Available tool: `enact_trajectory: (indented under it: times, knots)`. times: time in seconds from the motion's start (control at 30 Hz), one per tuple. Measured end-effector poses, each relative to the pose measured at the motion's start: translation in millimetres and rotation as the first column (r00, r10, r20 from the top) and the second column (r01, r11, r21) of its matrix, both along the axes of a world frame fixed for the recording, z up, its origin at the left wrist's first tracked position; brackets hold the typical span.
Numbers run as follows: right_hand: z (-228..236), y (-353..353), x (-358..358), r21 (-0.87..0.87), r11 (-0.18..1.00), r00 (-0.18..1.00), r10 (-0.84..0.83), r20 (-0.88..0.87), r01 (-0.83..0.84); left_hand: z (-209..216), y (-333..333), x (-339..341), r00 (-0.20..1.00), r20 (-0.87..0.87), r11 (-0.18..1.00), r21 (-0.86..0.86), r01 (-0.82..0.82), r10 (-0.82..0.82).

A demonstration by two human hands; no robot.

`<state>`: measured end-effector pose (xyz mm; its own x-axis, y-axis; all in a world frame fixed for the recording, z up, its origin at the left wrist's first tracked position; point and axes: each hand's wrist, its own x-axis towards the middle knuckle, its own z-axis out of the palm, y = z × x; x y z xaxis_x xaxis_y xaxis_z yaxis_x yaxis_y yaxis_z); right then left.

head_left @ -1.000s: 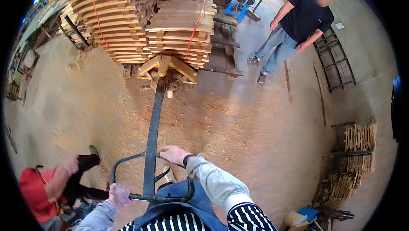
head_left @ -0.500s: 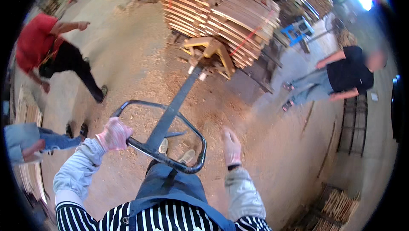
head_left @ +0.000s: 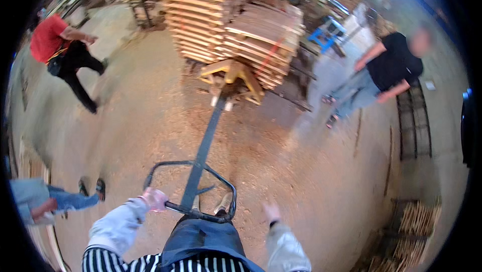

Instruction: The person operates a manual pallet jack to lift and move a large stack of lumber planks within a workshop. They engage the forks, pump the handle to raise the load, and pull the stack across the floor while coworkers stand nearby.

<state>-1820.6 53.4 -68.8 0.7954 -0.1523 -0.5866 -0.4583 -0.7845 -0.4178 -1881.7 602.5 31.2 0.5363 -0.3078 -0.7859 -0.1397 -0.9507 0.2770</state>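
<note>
Black tubular pallet-jack handle (head_left: 205, 146): in the head view, I have the left hand (head_left: 154, 198) wrapped around its left side, while the right hand (head_left: 271, 212) hangs apart, blurred, apparently unclosed and empty. Its yellow pallet-jack frame (head_left: 231, 70) stands at the near foot of the slatted timber stacks (head_left: 197, 18). I judge the step as one-handed handle control; a two-handed pull calls for right-hand contact.
</note>
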Motion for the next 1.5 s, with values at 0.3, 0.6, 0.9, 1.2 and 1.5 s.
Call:
enact_trajectory:
  times: [0.3,0.6,0.9,1.2,1.5]
  knots:
    - [161.6,5.5,283.8,0.206,0.967,0.919,-0.215,0.330,0.152,72.3,16.8,31.2,0.793,0.580,0.982,0.076,0.174,-0.186]
    - [109.2,91.8,7.8,0.322,0.895,0.938,-0.342,0.054,0.308,-36.6,10.5,-20.9,0.954,-0.225,0.973,-0.075,-0.218,0.197]
    - [58.7,77.1,-197.1,-0.139,0.990,0.841,-0.048,-0.539,-0.032,115.7,25.3,42.2,0.834,0.546,0.991,-0.043,0.125,-0.081]
    - [42.9,80.4,-220.7,-0.150,0.985,0.815,-0.159,-0.558,0.089,-89.1,0.3,-31.4,0.981,-0.189,0.998,-0.050,0.023,-0.032]
    - [9.3,53.4,-188.5,-0.065,0.962,0.920,-0.272,-0.283,0.265,141.7,32.8,77.4,0.843,0.537,0.972,-0.180,0.149,-0.030]
